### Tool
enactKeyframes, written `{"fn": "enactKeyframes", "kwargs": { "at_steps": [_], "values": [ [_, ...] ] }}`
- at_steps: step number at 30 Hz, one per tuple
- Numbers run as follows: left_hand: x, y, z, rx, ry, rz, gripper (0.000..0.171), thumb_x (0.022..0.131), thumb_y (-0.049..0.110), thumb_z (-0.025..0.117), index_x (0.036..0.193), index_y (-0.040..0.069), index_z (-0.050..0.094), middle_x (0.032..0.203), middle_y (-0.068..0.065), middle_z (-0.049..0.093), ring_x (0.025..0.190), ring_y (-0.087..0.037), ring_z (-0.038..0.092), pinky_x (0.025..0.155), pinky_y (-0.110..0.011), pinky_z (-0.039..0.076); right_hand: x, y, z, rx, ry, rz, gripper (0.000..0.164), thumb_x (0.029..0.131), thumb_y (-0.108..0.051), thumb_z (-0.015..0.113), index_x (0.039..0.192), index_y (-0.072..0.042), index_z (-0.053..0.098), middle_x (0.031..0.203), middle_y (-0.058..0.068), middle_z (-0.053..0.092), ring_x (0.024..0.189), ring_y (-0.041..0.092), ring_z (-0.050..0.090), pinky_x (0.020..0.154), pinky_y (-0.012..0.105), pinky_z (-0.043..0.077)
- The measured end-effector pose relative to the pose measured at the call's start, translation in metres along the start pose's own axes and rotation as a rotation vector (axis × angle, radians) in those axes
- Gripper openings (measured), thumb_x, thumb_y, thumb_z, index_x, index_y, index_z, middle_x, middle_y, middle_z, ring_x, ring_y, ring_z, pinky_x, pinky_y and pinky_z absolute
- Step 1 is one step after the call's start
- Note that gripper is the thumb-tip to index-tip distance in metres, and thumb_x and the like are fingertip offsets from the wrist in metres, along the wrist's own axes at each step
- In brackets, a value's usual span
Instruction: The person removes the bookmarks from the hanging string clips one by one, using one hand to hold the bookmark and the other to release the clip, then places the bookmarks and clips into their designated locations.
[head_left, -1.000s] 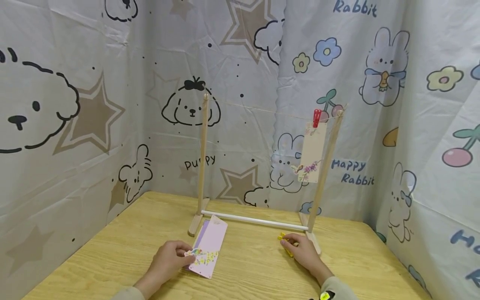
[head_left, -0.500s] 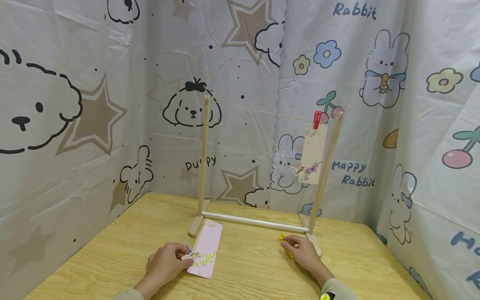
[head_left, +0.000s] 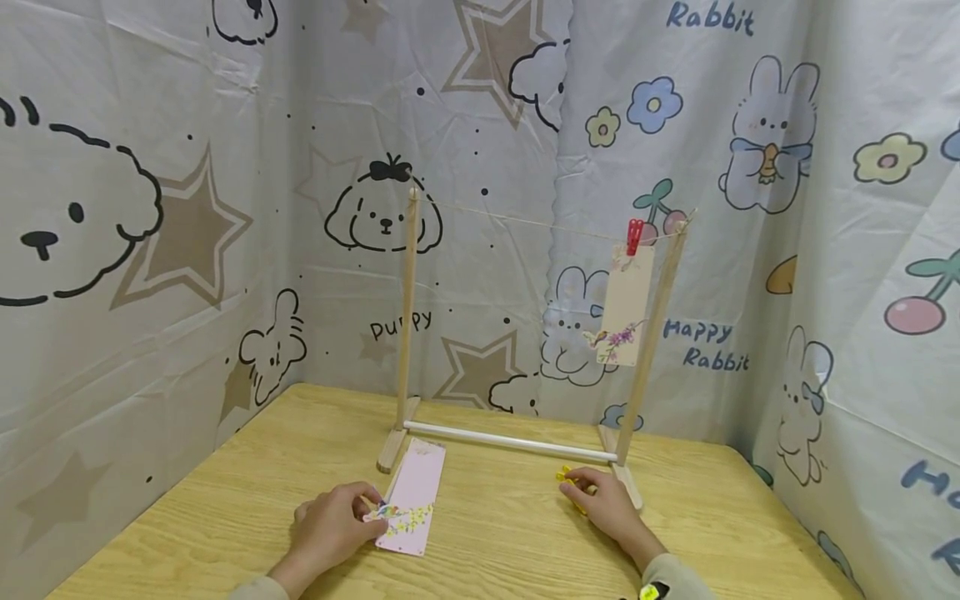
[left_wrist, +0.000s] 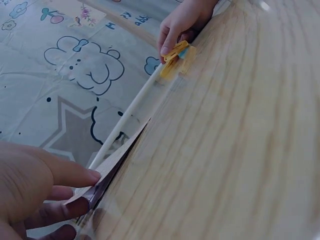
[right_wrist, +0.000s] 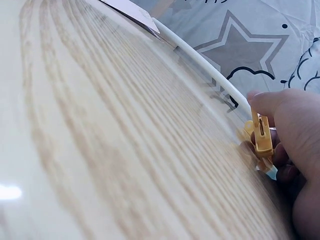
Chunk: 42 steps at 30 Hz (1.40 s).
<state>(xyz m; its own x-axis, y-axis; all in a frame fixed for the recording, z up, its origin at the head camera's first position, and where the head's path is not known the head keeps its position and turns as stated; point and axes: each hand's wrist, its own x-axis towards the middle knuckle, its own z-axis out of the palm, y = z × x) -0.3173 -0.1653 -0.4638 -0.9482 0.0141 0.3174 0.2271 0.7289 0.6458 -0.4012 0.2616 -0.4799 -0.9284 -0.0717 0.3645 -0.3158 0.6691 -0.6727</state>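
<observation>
On the table at left in the head view lies a pale pink paper bookmark [head_left: 417, 479] printed with a bird and yellow blossoms. My left hand [head_left: 333, 523] pinches its near left edge between thumb and fingers. In the left wrist view, a darker purple layer [left_wrist: 102, 187] shows under the pale card edge by the fingertips. To the right, my right hand [head_left: 606, 502] holds a yellow clothespin [right_wrist: 262, 134] low over the table, beside the foot of the wooden stand. A teal bit [right_wrist: 271, 172] shows at the clothespin's lower end.
A wooden stand with two posts [head_left: 407, 317] and a white crossbar [head_left: 510, 442] stands behind the hands. Along its top runs a thin string [head_left: 517, 218]. A red clothespin [head_left: 634, 237] holds a cream bookmark [head_left: 626, 292] there, near the right post. Printed curtains surround the table [head_left: 495, 533].
The bookmarks under my left hand have turned slightly and lined up, so the purple one is now mostly hidden beneath the pink one. My right hand stays put with the yellow clothespin.
</observation>
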Motion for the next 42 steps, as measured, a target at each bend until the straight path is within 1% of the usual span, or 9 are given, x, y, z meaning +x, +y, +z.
{"fn": "enactKeyframes", "kwargs": {
  "at_steps": [7, 17, 21, 27, 31, 35, 39, 42],
  "values": [
    [-0.0002, 0.0007, -0.0021, 0.016, -0.037, 0.002, 0.029, 0.077, 0.026, 0.090, 0.100, 0.021, 0.073, 0.074, 0.011, 0.057, 0.071, -0.014, 0.053, 0.095, -0.070, 0.023, 0.0018, 0.0007, 0.0003, -0.014, 0.005, -0.009, 0.020, 0.092, -0.022, 0.081, 0.107, -0.010, 0.078, 0.082, -0.009, 0.065, 0.081, 0.012, 0.059, 0.076, 0.035, 0.049],
    [-0.0017, 0.0022, -0.0031, 0.018, -0.053, 0.019, 0.029, 0.076, 0.028, 0.092, 0.097, 0.025, 0.073, 0.077, 0.011, 0.058, 0.074, -0.013, 0.054, 0.096, -0.070, 0.024, 0.0005, -0.0002, -0.0004, -0.022, -0.001, -0.008, 0.023, 0.091, -0.025, 0.082, 0.108, -0.009, 0.077, 0.085, -0.009, 0.068, 0.082, 0.012, 0.061, 0.075, 0.035, 0.050],
    [-0.0025, 0.0034, -0.0040, 0.022, -0.062, 0.026, 0.029, 0.076, 0.029, 0.092, 0.097, 0.024, 0.073, 0.079, 0.011, 0.059, 0.075, -0.014, 0.054, 0.096, -0.070, 0.023, -0.0016, -0.0017, -0.0015, -0.023, -0.001, -0.016, 0.025, 0.091, -0.025, 0.082, 0.108, -0.008, 0.077, 0.087, -0.007, 0.069, 0.083, 0.013, 0.062, 0.074, 0.035, 0.050],
    [-0.0022, 0.0025, -0.0030, 0.053, -0.059, 0.026, 0.029, 0.076, 0.028, 0.092, 0.097, 0.024, 0.073, 0.074, 0.011, 0.057, 0.072, -0.012, 0.053, 0.095, -0.069, 0.024, -0.0004, 0.0009, -0.0002, -0.044, 0.010, -0.022, 0.024, 0.091, -0.026, 0.082, 0.107, -0.009, 0.077, 0.085, -0.009, 0.068, 0.083, 0.013, 0.062, 0.077, 0.037, 0.050],
    [-0.0025, 0.0032, -0.0041, 0.073, -0.058, 0.014, 0.030, 0.075, 0.030, 0.092, 0.097, 0.023, 0.073, 0.072, 0.010, 0.055, 0.069, -0.014, 0.051, 0.094, -0.069, 0.024, 0.0004, 0.0030, 0.0014, -0.045, 0.006, -0.015, 0.023, 0.091, -0.026, 0.082, 0.108, -0.010, 0.077, 0.085, -0.010, 0.067, 0.083, 0.012, 0.061, 0.078, 0.037, 0.050],
    [-0.0032, 0.0036, -0.0057, 0.091, -0.067, -0.015, 0.032, 0.075, 0.032, 0.093, 0.097, 0.023, 0.072, 0.072, 0.008, 0.054, 0.070, -0.016, 0.049, 0.090, -0.066, 0.026, 0.0007, 0.0024, 0.0022, -0.050, 0.002, -0.009, 0.024, 0.091, -0.026, 0.082, 0.108, -0.010, 0.077, 0.085, -0.010, 0.066, 0.083, 0.012, 0.060, 0.078, 0.037, 0.049],
    [-0.0024, 0.0035, -0.0061, 0.096, -0.078, -0.034, 0.035, 0.074, 0.034, 0.093, 0.099, 0.022, 0.072, 0.074, 0.008, 0.055, 0.072, -0.017, 0.050, 0.085, -0.062, 0.028, -0.0003, 0.0000, 0.0007, -0.055, 0.010, -0.022, 0.025, 0.091, -0.026, 0.082, 0.108, -0.009, 0.077, 0.085, -0.009, 0.066, 0.083, 0.013, 0.060, 0.077, 0.037, 0.049],
    [-0.0016, 0.0033, -0.0056, 0.099, -0.079, -0.039, 0.037, 0.074, 0.035, 0.093, 0.101, 0.022, 0.072, 0.075, 0.009, 0.056, 0.073, -0.017, 0.050, 0.084, -0.062, 0.028, -0.0008, -0.0002, -0.0005, -0.058, 0.013, -0.036, 0.026, 0.090, -0.026, 0.083, 0.109, -0.008, 0.077, 0.087, -0.008, 0.068, 0.084, 0.014, 0.062, 0.077, 0.037, 0.050]
  ]
}}
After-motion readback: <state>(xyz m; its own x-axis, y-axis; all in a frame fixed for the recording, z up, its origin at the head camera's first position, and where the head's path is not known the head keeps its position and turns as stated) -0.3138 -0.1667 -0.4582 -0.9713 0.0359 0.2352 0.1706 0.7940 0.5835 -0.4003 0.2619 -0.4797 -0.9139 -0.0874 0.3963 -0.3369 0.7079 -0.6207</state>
